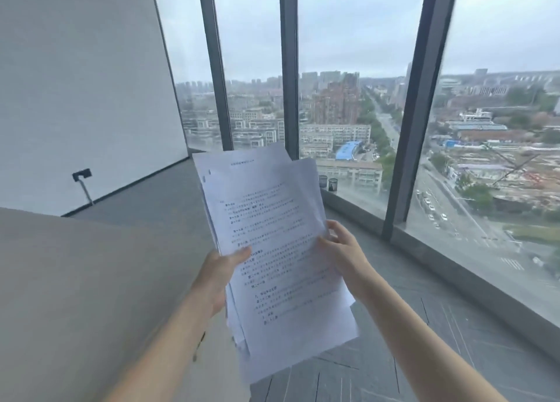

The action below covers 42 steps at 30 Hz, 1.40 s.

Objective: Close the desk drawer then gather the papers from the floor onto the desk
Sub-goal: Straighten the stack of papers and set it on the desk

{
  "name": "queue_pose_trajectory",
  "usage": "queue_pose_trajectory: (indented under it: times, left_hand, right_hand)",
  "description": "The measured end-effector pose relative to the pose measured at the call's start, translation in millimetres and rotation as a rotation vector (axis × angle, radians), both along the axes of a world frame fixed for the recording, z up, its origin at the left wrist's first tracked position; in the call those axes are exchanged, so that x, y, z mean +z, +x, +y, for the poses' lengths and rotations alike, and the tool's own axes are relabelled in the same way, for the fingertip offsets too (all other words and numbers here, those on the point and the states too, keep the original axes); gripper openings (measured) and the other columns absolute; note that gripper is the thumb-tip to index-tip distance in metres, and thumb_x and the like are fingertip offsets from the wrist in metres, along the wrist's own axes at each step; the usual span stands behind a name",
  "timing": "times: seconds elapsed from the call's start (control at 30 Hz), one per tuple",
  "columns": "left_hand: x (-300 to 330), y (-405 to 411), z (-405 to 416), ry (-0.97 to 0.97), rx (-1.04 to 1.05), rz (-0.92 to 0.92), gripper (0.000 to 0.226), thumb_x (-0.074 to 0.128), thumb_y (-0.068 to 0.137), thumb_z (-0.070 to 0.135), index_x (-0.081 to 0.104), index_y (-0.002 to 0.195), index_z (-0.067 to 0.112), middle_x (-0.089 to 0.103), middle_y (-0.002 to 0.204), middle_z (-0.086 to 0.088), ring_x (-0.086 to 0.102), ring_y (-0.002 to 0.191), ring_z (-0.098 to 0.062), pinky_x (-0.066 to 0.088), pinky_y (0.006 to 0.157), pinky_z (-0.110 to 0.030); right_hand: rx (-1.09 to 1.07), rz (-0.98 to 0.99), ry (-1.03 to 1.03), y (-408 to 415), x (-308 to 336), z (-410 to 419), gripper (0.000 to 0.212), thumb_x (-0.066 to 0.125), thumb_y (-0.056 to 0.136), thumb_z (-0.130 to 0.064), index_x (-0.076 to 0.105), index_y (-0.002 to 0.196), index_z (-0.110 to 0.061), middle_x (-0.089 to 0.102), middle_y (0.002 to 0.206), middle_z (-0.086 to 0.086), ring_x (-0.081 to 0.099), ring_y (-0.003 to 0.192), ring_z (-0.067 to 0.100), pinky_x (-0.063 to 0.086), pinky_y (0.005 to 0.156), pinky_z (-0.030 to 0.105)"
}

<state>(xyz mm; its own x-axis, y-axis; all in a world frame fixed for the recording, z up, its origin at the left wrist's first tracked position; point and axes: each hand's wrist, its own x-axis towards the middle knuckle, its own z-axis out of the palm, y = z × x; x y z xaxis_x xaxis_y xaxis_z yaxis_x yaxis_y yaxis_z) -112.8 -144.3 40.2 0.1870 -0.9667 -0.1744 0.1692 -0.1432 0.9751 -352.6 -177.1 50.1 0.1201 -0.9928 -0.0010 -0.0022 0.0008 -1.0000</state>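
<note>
I hold a loose stack of printed white papers (272, 238) in the air in front of me, sheets fanned unevenly. My left hand (221, 276) grips the stack's left edge, thumb on top. On the right edge my right hand (342, 244) pinches the sheets with its fingers curled around them. The beige desk (91, 280) fills the lower left, its top just left of the papers. No drawer shows in this view.
Tall windows with dark frames (289, 68) stand ahead and to the right, over a low grey sill (454, 265). Two small dark cups (328, 184) sit on the sill. A white wall (75, 83) with a small black stand (83, 183) is at left. Grey floor (394, 356) lies below.
</note>
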Motion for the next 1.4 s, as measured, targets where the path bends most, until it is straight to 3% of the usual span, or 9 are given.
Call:
queue_pose_trajectory:
  times: [0.17,0.37,0.53,0.7,0.77,0.87,1.17,1.33,1.4]
  left_hand:
    - [89,32,63,-0.166,0.053,-0.053,0.029,0.075,0.086,0.014,0.073,0.114,0.011,0.077,0.111,-0.012,0.073,0.101,-0.033,0.054,0.094,-0.056]
    - [169,76,163,-0.293,0.185,-0.100,0.023,0.073,0.088,0.013,0.074,0.111,0.012,0.079,0.106,-0.012,0.074,0.097,-0.032,0.056,0.089,-0.056]
    - [216,124,248,-0.363,0.353,-0.190,0.030,0.079,0.083,0.017,0.074,0.112,0.015,0.078,0.109,-0.009,0.072,0.104,-0.031,0.052,0.097,-0.057]
    - [259,186,321,-0.409,0.528,-0.307,0.071,0.093,0.062,0.036,0.067,0.125,0.017,0.075,0.118,-0.007,0.071,0.108,-0.031,0.053,0.096,-0.055]
    - [271,204,348,-0.409,0.568,-0.374,0.053,0.088,0.073,0.030,0.069,0.121,0.019,0.076,0.117,-0.006,0.071,0.108,-0.029,0.054,0.096,-0.053]
    - [277,229,391,-0.410,0.651,-0.431,0.023,0.076,0.086,0.015,0.074,0.108,0.021,0.079,0.109,-0.002,0.073,0.104,-0.026,0.055,0.096,-0.051]
    - [242,302,500,-0.361,0.866,-0.452,0.026,0.075,0.088,0.019,0.074,0.113,0.020,0.077,0.112,-0.001,0.072,0.106,-0.024,0.053,0.099,-0.049]
    - [211,334,539,-0.327,0.939,-0.430,0.011,0.075,0.087,0.023,0.072,0.096,0.030,0.077,0.101,0.007,0.071,0.103,-0.019,0.055,0.093,-0.041]
    - [196,345,548,-0.322,0.954,-0.420,0.012,0.075,0.088,0.024,0.072,0.097,0.030,0.078,0.104,0.008,0.071,0.105,-0.018,0.053,0.098,-0.042]
  right_hand:
    - [0.105,-0.035,-0.173,25,83,52,0.039,0.053,0.094,0.001,0.063,0.121,-0.026,0.077,0.103,0.004,0.076,0.092,0.030,0.062,0.078,0.043]
    - [0.218,-0.046,-0.333,78,154,111,0.044,0.051,0.089,0.009,0.066,0.106,-0.028,0.078,0.105,0.008,0.074,0.094,0.032,0.061,0.083,0.051]
    - [0.379,-0.071,-0.419,143,205,147,0.048,0.053,0.086,0.010,0.064,0.107,-0.032,0.077,0.108,0.003,0.073,0.098,0.025,0.061,0.074,0.037]
    - [0.513,-0.092,-0.495,230,233,187,0.049,0.046,0.080,0.008,0.059,0.115,-0.023,0.074,0.111,0.003,0.070,0.105,0.022,0.059,0.091,0.048]
    - [0.554,-0.099,-0.529,263,238,201,0.050,0.045,0.075,0.003,0.058,0.112,-0.028,0.071,0.115,0.003,0.067,0.109,0.025,0.056,0.094,0.053]
    - [0.653,-0.115,-0.558,311,241,226,0.056,0.046,0.075,0.003,0.057,0.114,-0.036,0.070,0.117,-0.005,0.066,0.112,0.020,0.057,0.094,0.051]
    - [0.823,-0.075,-0.582,425,225,313,0.059,0.044,0.079,0.008,0.051,0.123,-0.031,0.066,0.119,-0.003,0.063,0.114,0.022,0.056,0.094,0.050]
    - [0.852,-0.041,-0.563,473,199,350,0.052,0.040,0.084,0.014,0.048,0.111,-0.029,0.054,0.096,-0.012,0.054,0.091,0.011,0.043,0.065,0.012]
    - [0.877,-0.030,-0.571,489,186,356,0.054,0.041,0.083,0.016,0.049,0.120,-0.022,0.057,0.100,-0.010,0.054,0.090,0.010,0.041,0.064,0.014]
